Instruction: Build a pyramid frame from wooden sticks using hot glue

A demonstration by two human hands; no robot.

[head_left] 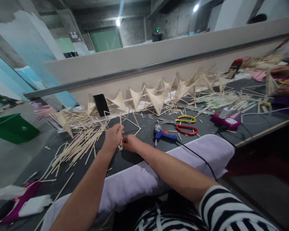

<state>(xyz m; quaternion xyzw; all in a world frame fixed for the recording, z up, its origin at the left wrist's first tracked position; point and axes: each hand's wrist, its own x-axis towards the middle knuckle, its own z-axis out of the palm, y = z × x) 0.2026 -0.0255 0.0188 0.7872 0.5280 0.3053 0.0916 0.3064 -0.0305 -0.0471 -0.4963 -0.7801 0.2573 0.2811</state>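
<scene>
My left hand (114, 136) is closed on the thin wooden sticks of a small open stick frame (136, 123) in front of me. Close beside it, my right hand (130, 142) pinches the frame's lower end, where the fingers hide the joint. To the right of my hands lies a blue hot glue gun (167, 135), its black cord running toward me. Just behind it are scissors (186, 129) with one red and one yellow handle loop. On the left, a heap of loose wooden sticks (80, 146) spreads across the dark table (139, 155).
Several fan-shaped stick models (156, 98) line the back panel. A black phone (101, 105) leans there. A purple device (225, 121) sits right, another purple device (26, 199) front left. A lilac cloth (199, 149) covers the near edge. Another person's hands (285, 77) work far right.
</scene>
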